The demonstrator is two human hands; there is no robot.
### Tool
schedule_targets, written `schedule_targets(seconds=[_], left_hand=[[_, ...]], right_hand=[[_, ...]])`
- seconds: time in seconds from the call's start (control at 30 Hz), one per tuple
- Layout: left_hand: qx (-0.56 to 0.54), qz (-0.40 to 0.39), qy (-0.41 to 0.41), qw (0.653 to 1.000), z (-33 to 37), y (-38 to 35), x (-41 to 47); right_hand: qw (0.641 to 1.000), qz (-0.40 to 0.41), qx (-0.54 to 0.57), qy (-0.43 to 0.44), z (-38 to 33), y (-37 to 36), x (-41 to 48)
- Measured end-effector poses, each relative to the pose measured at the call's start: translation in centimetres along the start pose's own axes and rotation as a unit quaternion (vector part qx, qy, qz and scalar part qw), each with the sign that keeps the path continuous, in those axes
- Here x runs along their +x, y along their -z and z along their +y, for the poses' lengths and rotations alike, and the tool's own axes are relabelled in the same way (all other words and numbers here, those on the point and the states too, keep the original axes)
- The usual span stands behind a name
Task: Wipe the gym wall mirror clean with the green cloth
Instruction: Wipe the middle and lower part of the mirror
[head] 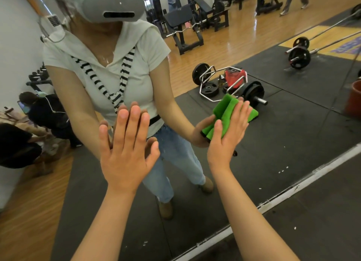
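- Green folded terry cloth [224, 108] lies flat against the large gym wall mirror [293, 120], just right of the person's reflection, pinned there by the right hand [228, 131].
- That right hand lays straight, slightly spread fingers over the cloth and presses it to the glass. Nothing curls round it, so pressure alone holds the cloth up.
- The left hand [125, 153] is released and holds nothing. Its bare palm and straight fingers rest flat on the glass, well apart from the cloth.
- Likeliest fault, in my judgement: the bare left palm leaves prints or a greasy smear where it leans, so that patch would need its own pass with the cloth.
- Second risk: if the right hand's pressure eases mid-stroke, the cloth could slide from under the palm and drop to the black rubber floor mat [322, 221]. There it could pick up grit that streaks or scratches the glass.
- The folds stand in ridges at the cloth's upper edge. Uneven contact may leave unwiped bands between strokes.
- Small pale specks [283, 171] show low down near the mirror's white bottom strip [273, 201]. I cannot tell whether they sit on the glass or on the reflected floor. The cloth is at mid-height, so they could be missed.
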State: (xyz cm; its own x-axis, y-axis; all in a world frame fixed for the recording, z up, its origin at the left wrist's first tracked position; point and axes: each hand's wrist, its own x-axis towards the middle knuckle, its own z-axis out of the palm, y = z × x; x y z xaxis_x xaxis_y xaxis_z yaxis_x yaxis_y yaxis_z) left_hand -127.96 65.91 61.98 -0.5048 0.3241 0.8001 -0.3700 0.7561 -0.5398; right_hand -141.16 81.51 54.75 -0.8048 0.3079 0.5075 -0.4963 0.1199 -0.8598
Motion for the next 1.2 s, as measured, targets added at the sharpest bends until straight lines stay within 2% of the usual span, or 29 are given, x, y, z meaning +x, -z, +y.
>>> schedule_targets(seconds=[0.13,0.2,0.27,0.37,0.5,0.57,0.67,0.73,0.8,0.87,0.93,1.0,1.13,1.2], left_hand=[[0.002,0.001,-0.003,1.000,0.0,0.0,0.0],[0.001,0.002,-0.002,1.000,0.0,0.0,0.0],[0.002,0.004,-0.003,1.000,0.0,0.0,0.0],[-0.008,0.004,-0.002,1.000,0.0,0.1,0.1],[-0.016,0.002,0.001,1.000,0.1,0.2,0.2],[-0.019,0.005,0.002,1.000,0.1,0.2,0.1],[-0.022,0.000,0.005,1.000,0.1,0.3,0.4],[-0.033,-0.011,0.006,0.999,0.0,0.6,0.5],[-0.040,-0.024,0.007,0.999,0.0,0.9,0.5],[-0.058,-0.041,0.006,0.997,-0.2,1.4,0.7],[-0.085,-0.059,-0.018,0.994,-0.8,2.1,0.6],[-0.087,-0.074,-0.050,0.992,-1.7,2.8,0.3],[-0.052,-0.084,-0.049,0.994,-5.0,4.5,-1.4],[-0.042,-0.084,-0.057,0.994,-6.8,5.3,-1.9]], right_hand=[[0.982,0.039,0.037,-0.183,2.8,0.6,-1.8],[0.976,0.029,0.045,-0.210,2.4,0.3,-3.2],[0.980,0.006,0.057,-0.191,0.1,-0.7,-4.5],[0.991,-0.038,0.059,-0.117,-4.1,-2.2,-6.2],[0.998,-0.050,0.021,-0.030,-3.0,-2.4,-6.7],[0.998,-0.029,0.021,-0.057,-2.0,-2.4,-7.2],[0.984,-0.019,0.060,-0.166,-3.1,-3.0,-8.7],[0.979,-0.024,0.073,-0.190,-4.5,-3.4,-10.1],[0.983,-0.041,0.079,-0.162,-6.1,-3.8,-11.4],[0.991,-0.068,0.068,-0.095,-7.4,-4.0,-11.9],[0.996,-0.076,0.040,-0.030,-7.1,-4.1,-11.5],[0.997,-0.072,0.008,-0.001,-5.5,-4.0,-11.4],[0.993,-0.069,0.007,-0.097,-4.0,-4.0,-15.3],[0.989,-0.096,0.017,-0.114,-5.3,-4.5,-17.2]])
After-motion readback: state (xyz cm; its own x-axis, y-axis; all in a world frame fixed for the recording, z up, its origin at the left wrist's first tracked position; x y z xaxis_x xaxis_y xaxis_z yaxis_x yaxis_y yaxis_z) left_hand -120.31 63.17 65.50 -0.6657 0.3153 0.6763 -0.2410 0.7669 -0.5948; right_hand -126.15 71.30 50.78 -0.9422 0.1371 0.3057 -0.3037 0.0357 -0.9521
